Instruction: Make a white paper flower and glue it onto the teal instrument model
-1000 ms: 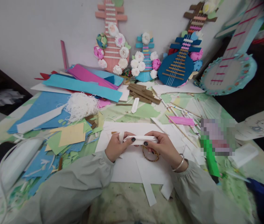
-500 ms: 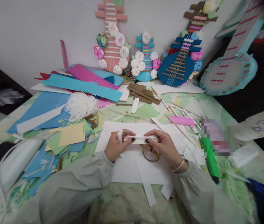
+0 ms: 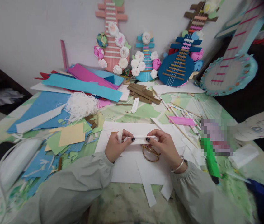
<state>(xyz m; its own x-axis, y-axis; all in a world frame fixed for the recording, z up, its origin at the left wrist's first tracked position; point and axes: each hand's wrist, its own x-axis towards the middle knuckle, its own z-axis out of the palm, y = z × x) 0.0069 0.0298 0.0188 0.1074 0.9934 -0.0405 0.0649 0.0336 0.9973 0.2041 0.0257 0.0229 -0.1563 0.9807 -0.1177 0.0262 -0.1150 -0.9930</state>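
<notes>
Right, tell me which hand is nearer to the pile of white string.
Left. The left hand is to the right of the string and closer to the wearer; the right hand is farther right, at the other end of the folded paper.

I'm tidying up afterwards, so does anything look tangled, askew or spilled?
The white string lies in a loose tangle on the left, overlapping the blue sheet. A white strip juts askew past the near edge of the white sheet. No spill shows.
</notes>
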